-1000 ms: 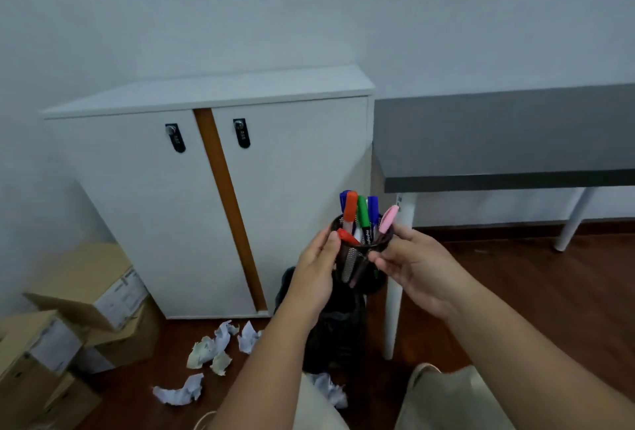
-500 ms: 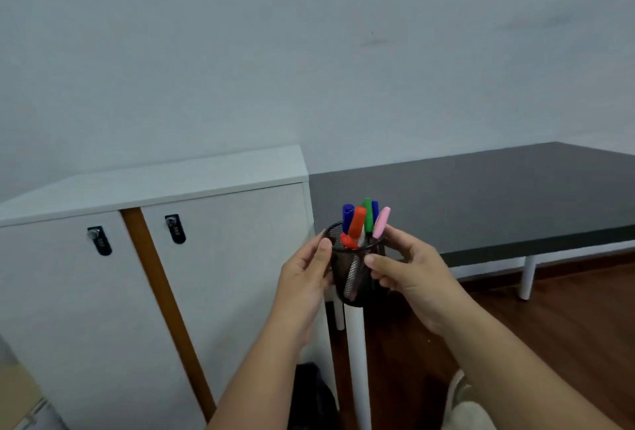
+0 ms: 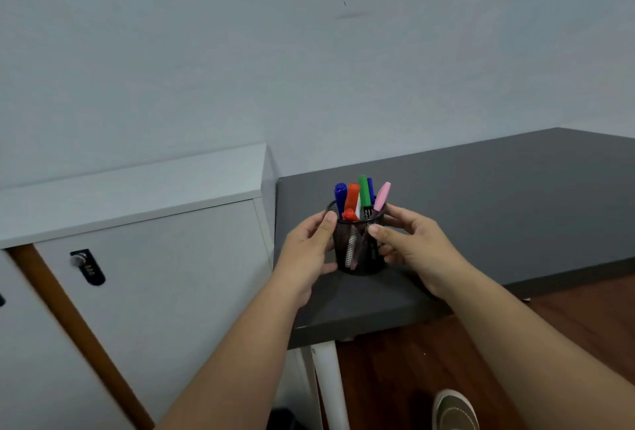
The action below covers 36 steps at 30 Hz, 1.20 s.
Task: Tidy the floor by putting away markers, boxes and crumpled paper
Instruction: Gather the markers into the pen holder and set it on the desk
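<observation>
Bare bench (image 3: 498,209) top lies open right of and behind the mesh pen cup (image 3: 360,251); the white cabinet (image 3: 154,257) flanks its left edge.

We see both forearms reaching forward and up from the bottom edge, bare, converging toward the middle. Left hand (image 3: 307,251): palm turned inward to the right, thumb raised along the near upper side of the mesh cup (image 3: 359,247), remaining fingers curled round its left and lower side. Right hand (image 3: 417,249): palm turned inward to the left, thumb lying across the cup's near right side, index finger at the rim behind. Both wrists are roughly level, the hands facing one another.
</observation>
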Each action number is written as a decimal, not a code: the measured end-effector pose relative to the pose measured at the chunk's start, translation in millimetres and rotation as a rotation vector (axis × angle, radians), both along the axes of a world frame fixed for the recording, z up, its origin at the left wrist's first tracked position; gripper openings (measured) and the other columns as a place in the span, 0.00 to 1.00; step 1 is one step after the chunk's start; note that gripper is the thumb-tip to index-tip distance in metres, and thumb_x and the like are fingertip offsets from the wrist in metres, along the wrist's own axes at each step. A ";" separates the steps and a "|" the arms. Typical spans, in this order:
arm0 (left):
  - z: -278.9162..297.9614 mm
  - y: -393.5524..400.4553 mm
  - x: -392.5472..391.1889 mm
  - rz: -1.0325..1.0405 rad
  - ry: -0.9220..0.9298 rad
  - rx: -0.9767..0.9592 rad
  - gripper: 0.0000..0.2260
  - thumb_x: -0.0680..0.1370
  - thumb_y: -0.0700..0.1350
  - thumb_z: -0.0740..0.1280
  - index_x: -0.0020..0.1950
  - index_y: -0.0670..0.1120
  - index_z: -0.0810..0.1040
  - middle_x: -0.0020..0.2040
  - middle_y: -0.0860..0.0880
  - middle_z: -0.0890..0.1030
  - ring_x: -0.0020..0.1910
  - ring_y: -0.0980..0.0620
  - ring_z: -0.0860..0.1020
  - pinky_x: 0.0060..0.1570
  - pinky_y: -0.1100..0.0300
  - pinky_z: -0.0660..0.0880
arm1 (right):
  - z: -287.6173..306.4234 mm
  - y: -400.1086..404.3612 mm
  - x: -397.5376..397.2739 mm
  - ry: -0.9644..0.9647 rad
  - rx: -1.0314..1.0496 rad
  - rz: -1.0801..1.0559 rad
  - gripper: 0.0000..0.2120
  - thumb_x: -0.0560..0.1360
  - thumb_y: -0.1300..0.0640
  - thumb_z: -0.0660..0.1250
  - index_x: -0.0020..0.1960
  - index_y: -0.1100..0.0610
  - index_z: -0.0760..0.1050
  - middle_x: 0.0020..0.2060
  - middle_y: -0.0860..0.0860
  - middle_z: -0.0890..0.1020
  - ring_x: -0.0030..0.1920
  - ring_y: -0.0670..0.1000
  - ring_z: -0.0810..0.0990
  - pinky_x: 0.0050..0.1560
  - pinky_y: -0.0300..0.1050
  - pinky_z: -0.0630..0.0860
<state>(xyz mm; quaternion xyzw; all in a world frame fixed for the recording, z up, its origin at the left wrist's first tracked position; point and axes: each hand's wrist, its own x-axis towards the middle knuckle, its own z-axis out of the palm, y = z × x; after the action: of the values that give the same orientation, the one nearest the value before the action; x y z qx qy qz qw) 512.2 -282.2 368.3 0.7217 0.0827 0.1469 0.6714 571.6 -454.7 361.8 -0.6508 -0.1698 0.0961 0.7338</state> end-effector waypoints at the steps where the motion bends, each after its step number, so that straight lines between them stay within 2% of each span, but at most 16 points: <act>1: 0.8 1.4 8.8 0.018 0.033 -0.011 0.17 0.77 0.60 0.65 0.62 0.54 0.77 0.55 0.55 0.82 0.55 0.54 0.80 0.47 0.53 0.80 | -0.7 3.4 10.0 0.032 -0.002 -0.002 0.25 0.72 0.57 0.74 0.67 0.47 0.74 0.53 0.46 0.83 0.36 0.49 0.80 0.35 0.44 0.79; 4: -1.8 6.5 37.6 0.102 0.091 -0.033 0.18 0.75 0.63 0.66 0.57 0.52 0.76 0.52 0.54 0.82 0.51 0.50 0.82 0.43 0.54 0.80 | -0.2 16.4 38.4 0.087 -0.080 -0.015 0.24 0.74 0.54 0.72 0.68 0.48 0.72 0.50 0.50 0.82 0.37 0.52 0.82 0.33 0.45 0.80; 6: -4.9 11.4 61.1 0.157 0.087 -0.026 0.17 0.75 0.63 0.66 0.55 0.52 0.76 0.51 0.53 0.82 0.51 0.49 0.82 0.44 0.54 0.80 | 0.9 28.0 59.6 0.088 -0.139 -0.018 0.25 0.75 0.55 0.70 0.71 0.49 0.69 0.49 0.50 0.81 0.39 0.52 0.83 0.34 0.44 0.81; 8: -8.9 16.8 82.3 0.178 0.078 -0.019 0.17 0.76 0.63 0.64 0.55 0.52 0.75 0.54 0.51 0.82 0.52 0.48 0.82 0.50 0.51 0.80 | -0.1 40.1 77.7 0.065 -0.191 -0.018 0.29 0.75 0.57 0.70 0.73 0.50 0.65 0.46 0.50 0.81 0.39 0.52 0.83 0.35 0.43 0.82; 10: -13.2 23.7 103.0 0.183 0.081 0.013 0.18 0.79 0.61 0.61 0.60 0.51 0.75 0.56 0.49 0.82 0.55 0.48 0.81 0.58 0.48 0.77 | -2.8 53.6 98.8 0.025 -0.256 -0.016 0.32 0.74 0.61 0.71 0.74 0.51 0.63 0.45 0.51 0.81 0.39 0.51 0.82 0.36 0.42 0.82; 12: -18.5 31.2 119.1 0.198 0.101 0.078 0.18 0.80 0.57 0.60 0.66 0.50 0.74 0.60 0.46 0.80 0.59 0.48 0.78 0.64 0.47 0.74 | -9.1 65.9 121.4 -0.021 -0.319 -0.038 0.33 0.72 0.62 0.72 0.74 0.50 0.64 0.49 0.53 0.80 0.42 0.53 0.83 0.41 0.45 0.83; 15: -23.9 41.0 140.0 0.226 0.083 0.167 0.17 0.81 0.49 0.62 0.70 0.52 0.72 0.61 0.53 0.80 0.58 0.54 0.77 0.63 0.52 0.74 | -16.8 81.2 153.8 -0.108 -0.388 -0.108 0.33 0.71 0.61 0.74 0.72 0.48 0.67 0.58 0.54 0.78 0.50 0.54 0.82 0.52 0.53 0.82; 17: -24.4 46.1 153.7 0.235 0.056 0.213 0.17 0.80 0.45 0.62 0.69 0.52 0.74 0.55 0.59 0.79 0.55 0.57 0.77 0.58 0.59 0.73 | -18.4 89.8 171.4 -0.149 -0.423 -0.132 0.33 0.70 0.59 0.74 0.72 0.46 0.68 0.57 0.52 0.78 0.52 0.53 0.82 0.55 0.54 0.80; 19: -23.8 51.4 167.6 0.237 0.053 0.214 0.18 0.80 0.42 0.62 0.69 0.52 0.75 0.51 0.61 0.78 0.53 0.58 0.78 0.56 0.60 0.73 | -20.0 97.6 189.1 -0.162 -0.427 -0.157 0.32 0.70 0.58 0.74 0.71 0.46 0.69 0.55 0.50 0.79 0.52 0.52 0.81 0.57 0.54 0.79; 21: -24.3 57.3 182.0 0.241 0.067 0.178 0.20 0.79 0.40 0.61 0.69 0.52 0.75 0.51 0.61 0.78 0.54 0.58 0.78 0.60 0.56 0.75 | -22.4 105.6 207.3 -0.162 -0.417 -0.184 0.30 0.70 0.59 0.73 0.70 0.47 0.70 0.55 0.52 0.80 0.52 0.53 0.82 0.58 0.54 0.78; 24: -25.0 66.4 203.6 0.258 0.089 0.097 0.23 0.76 0.37 0.59 0.69 0.52 0.74 0.54 0.61 0.80 0.55 0.59 0.78 0.62 0.55 0.75 | -24.6 116.0 230.8 -0.132 -0.372 -0.211 0.28 0.71 0.60 0.72 0.69 0.49 0.72 0.55 0.53 0.80 0.52 0.55 0.82 0.59 0.54 0.78; 26: -24.9 73.6 220.7 0.260 0.086 0.026 0.25 0.74 0.35 0.59 0.68 0.52 0.75 0.58 0.56 0.81 0.57 0.55 0.79 0.63 0.52 0.74 | -26.4 123.8 246.5 -0.117 -0.349 -0.217 0.26 0.71 0.61 0.71 0.68 0.50 0.73 0.53 0.53 0.81 0.51 0.55 0.82 0.58 0.55 0.78; 29: -24.9 87.5 246.6 0.251 0.084 -0.058 0.25 0.71 0.32 0.58 0.63 0.53 0.74 0.58 0.52 0.81 0.59 0.51 0.78 0.59 0.53 0.75 | -27.0 134.5 265.9 -0.104 -0.336 -0.204 0.25 0.71 0.62 0.69 0.67 0.50 0.74 0.50 0.52 0.82 0.49 0.54 0.83 0.57 0.54 0.79; 32: -25.9 99.5 271.3 0.239 0.081 -0.090 0.28 0.71 0.30 0.57 0.67 0.50 0.73 0.54 0.57 0.80 0.58 0.55 0.77 0.53 0.59 0.75 | -28.4 145.6 285.4 -0.075 -0.303 -0.177 0.26 0.69 0.65 0.64 0.66 0.50 0.75 0.47 0.51 0.84 0.49 0.54 0.83 0.56 0.53 0.80; 36: -26.1 110.2 300.1 0.205 0.058 -0.062 0.33 0.69 0.28 0.55 0.72 0.48 0.71 0.57 0.56 0.80 0.62 0.51 0.77 0.63 0.50 0.72 | -28.9 162.3 313.9 -0.049 -0.273 -0.151 0.27 0.70 0.67 0.63 0.67 0.49 0.74 0.48 0.50 0.84 0.51 0.53 0.83 0.57 0.54 0.79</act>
<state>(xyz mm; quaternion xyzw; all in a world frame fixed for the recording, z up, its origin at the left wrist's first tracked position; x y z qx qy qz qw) 812.3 -172.0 342.2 0.6923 0.1799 0.1913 0.6721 885.5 -292.4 332.9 -0.7574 -0.1237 0.0469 0.6394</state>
